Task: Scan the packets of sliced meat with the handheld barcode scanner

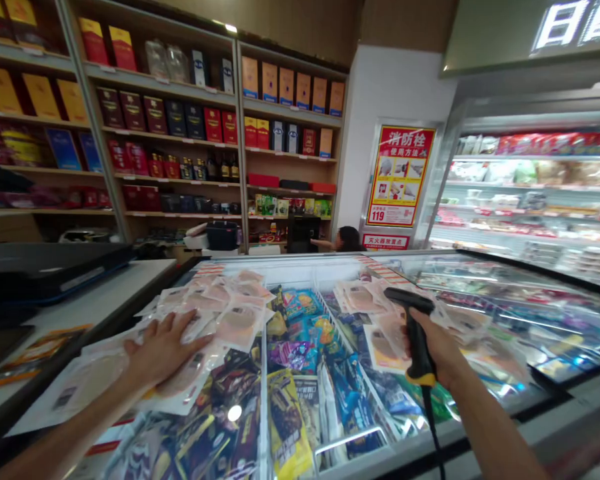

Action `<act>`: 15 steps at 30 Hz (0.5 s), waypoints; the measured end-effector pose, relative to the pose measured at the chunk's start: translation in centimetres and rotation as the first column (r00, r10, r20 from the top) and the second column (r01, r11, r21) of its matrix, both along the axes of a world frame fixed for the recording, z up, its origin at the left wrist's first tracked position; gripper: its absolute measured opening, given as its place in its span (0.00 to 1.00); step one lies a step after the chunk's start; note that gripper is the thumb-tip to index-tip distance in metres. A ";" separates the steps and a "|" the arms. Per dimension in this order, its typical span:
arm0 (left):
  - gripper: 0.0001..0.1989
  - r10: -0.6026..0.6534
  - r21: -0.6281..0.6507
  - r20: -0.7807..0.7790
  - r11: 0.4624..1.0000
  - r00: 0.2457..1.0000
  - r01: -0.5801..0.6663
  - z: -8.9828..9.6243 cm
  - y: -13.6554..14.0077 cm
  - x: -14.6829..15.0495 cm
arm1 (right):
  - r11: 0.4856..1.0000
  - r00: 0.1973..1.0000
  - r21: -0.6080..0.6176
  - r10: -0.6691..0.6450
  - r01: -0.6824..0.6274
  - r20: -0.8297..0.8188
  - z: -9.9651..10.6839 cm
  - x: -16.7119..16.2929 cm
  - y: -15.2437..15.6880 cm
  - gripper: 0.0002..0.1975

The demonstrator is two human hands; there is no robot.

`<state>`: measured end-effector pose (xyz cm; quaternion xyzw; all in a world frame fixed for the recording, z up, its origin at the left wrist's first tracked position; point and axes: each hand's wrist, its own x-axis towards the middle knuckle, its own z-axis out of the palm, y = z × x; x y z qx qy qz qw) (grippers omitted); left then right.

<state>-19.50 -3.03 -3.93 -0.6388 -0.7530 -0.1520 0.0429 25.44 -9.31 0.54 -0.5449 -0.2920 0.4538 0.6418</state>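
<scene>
My left hand lies spread with fingers apart on flat, clear-and-white plastic packets, which overlap on the left part of a freezer's glass top. Wrapped around the handle of a black barcode scanner with a yellow band is my right hand. The scanner's head points left, and its cord hangs down toward the front. Beneath and behind it is a second group of similar packets. What is printed on their labels is too small to read.
Under the glass, the chest freezer holds many colourful wrapped packs in wire baskets. At left, a counter bears a black device and orange packets. Behind stand shelves of boxes, a person's head and a lit refrigerated case.
</scene>
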 end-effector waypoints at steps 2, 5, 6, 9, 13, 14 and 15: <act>0.38 0.027 0.029 -0.022 0.999 0.999 -0.026 0.0 1.0 1.2 | 1.000 1.000 -0.004 0.002 -0.002 -0.007 0.1 -0.4 0.2 0.10; 0.38 0.027 0.066 -0.002 0.997 1.000 -0.027 0.2 3.0 3.1 | 0.999 1.000 -0.030 0.010 -0.010 -0.014 0.3 -0.8 0.2 0.09; 0.38 0.027 0.081 0.006 0.996 1.000 -0.028 0.2 3.7 3.8 | 0.999 1.000 -0.033 0.010 -0.010 -0.016 0.3 -0.8 0.2 0.10; 0.38 0.034 0.116 0.032 0.993 0.999 -0.038 0.1 5.8 6.6 | 1.000 1.000 -0.004 0.003 -0.003 -0.017 0.0 -0.3 0.1 0.10; 0.36 0.012 0.141 0.051 0.990 0.999 -0.019 -0.4 7.4 10.8 | 0.999 0.999 0.036 -0.028 0.029 -0.016 -0.1 0.7 -0.3 0.10; 0.36 0.001 0.137 0.055 0.991 0.998 -0.009 -0.4 7.6 11.7 | 0.998 0.999 0.036 -0.045 0.045 -0.015 -0.1 0.8 -0.4 0.10; 0.36 -0.009 0.120 0.061 0.993 0.998 0.001 -0.3 7.7 12.5 | 0.998 0.998 0.033 -0.056 0.056 -0.016 0.0 0.9 -0.6 0.10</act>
